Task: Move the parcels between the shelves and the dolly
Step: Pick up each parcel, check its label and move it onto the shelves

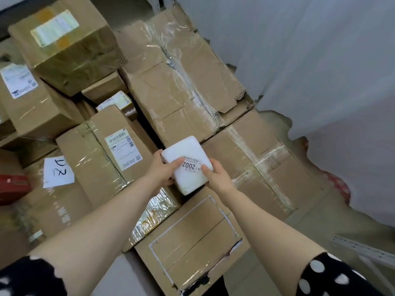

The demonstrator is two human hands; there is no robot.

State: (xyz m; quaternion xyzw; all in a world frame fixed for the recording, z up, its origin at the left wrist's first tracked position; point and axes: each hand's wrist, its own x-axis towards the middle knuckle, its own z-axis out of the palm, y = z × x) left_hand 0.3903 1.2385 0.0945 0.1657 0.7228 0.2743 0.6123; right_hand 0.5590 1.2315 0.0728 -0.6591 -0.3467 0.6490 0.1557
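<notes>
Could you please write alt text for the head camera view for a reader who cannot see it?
The left hand and right hand hold a small white parcel labelled 2002 above piled, taped cardboard boxes. A paper sheet marked D2 lies on a box at left.

small parcel (190,169): white, black print on label. cardboard boxes (181,82): brown, glossy clear tape stripes. top-left box (64,43): brown, yellow tape patches, pale label. nearest box (192,242): brown, white rectangular outline on top. paper sheet (57,171): white, black handwriting. shipping label (124,150): white, black text. sleeves (333,276): black, white polka dots. object at left edge (12,184): red. wall (310,60): pale grey-white.
</notes>
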